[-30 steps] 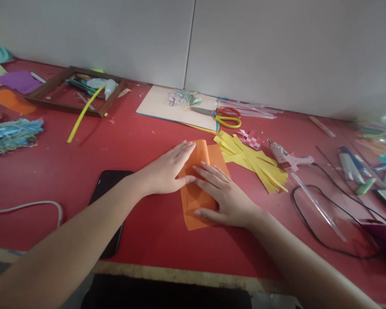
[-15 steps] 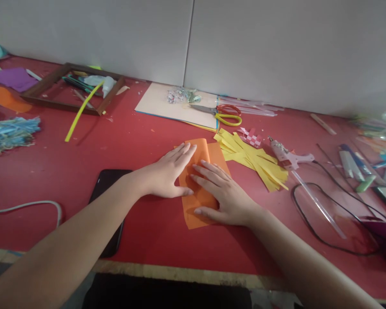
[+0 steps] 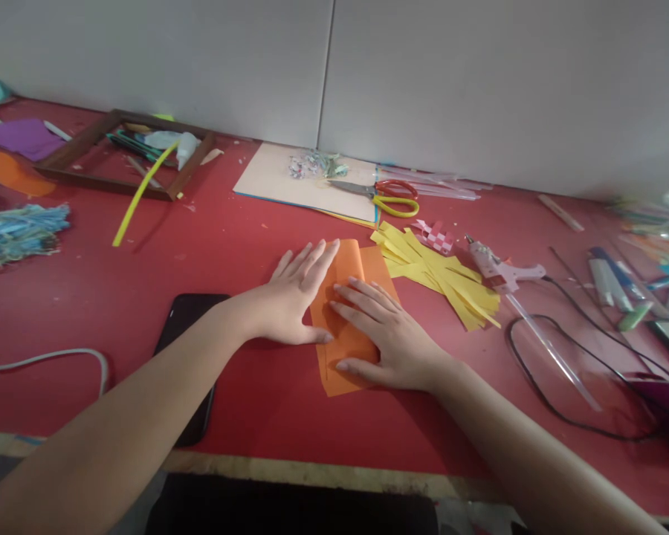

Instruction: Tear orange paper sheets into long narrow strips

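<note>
An orange sheet of paper (image 3: 350,267), folded over on itself with a rounded bend along its right side, lies on the red table in front of me. My left hand (image 3: 295,301) is at its left edge, fingers spread and pointing away from me, the thumb reaching over the paper. Flat across the lower right of the fold rests my right hand (image 3: 387,334), its fingers stretched out and covering part of the sheet. Yellow paper strips (image 3: 438,271) lie in a loose pile just right of the paper. A black phone (image 3: 186,319) is partly hidden under my left forearm.
Scissors (image 3: 390,197) rest partly on a cream pad (image 3: 267,174) at the back. A pink glue gun (image 3: 502,271) with a looping black cord is on the right. Back left stands a wooden frame (image 3: 103,178) with tools; a blue tassel bundle (image 3: 22,230) lies left.
My left hand's fingers have lifted and shifted slightly left, uncovering more of the orange paper. My right hand stays in place.
</note>
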Motion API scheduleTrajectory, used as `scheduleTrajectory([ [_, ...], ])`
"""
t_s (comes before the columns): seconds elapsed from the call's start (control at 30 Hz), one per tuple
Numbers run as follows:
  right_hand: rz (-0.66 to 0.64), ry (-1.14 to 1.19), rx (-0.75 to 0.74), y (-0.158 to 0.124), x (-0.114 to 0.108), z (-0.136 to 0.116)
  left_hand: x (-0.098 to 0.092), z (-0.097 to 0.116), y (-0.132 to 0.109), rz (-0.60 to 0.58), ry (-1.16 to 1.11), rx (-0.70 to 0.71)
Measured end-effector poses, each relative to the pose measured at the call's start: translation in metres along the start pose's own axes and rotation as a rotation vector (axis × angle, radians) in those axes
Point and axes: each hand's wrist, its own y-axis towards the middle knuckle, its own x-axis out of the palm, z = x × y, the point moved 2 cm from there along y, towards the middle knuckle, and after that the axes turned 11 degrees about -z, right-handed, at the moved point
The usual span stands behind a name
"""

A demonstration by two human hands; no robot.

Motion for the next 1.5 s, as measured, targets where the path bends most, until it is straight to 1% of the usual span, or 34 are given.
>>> scheduleTrajectory([
  [0.13, 0.009, 0.003, -0.008, 0.0, -0.001, -0.001, -0.003, -0.002, 0.0, 0.023, 0.011, -0.097],
  [0.4, -0.011, 0.008, 0.004, 0.0, -0.001, 0.0, -0.004, -0.005, 0.001, 0.014, 0.033, -0.137],
  [0.6, -0.023, 0.009, 0.01, 0.001, -0.002, -0.001, -0.002, -0.007, 0.002, 0.017, 0.062, -0.074],
  [0.93, -0.039, 0.006, 0.02, 0.002, -0.003, -0.002, -0.006, -0.003, 0.003, -0.061, 0.109, -0.124],
  [1.03, -0.042, 0.01, 0.021, 0.002, -0.002, -0.001, -0.006, -0.002, 0.004, -0.067, 0.145, -0.121],
  [1.1, -0.041, 0.007, 0.019, 0.001, -0.001, -0.001, -0.006, 0.0, 0.005, -0.051, 0.171, -0.118],
  [1.27, -0.039, -0.009, 0.028, 0.001, -0.001, 0.0, -0.006, 0.008, 0.007, 0.033, 0.225, -0.084],
  [1.5, -0.034, 0.0, 0.031, 0.002, 0.0, -0.001, -0.005, 0.008, 0.009, 0.056, 0.192, -0.083],
])
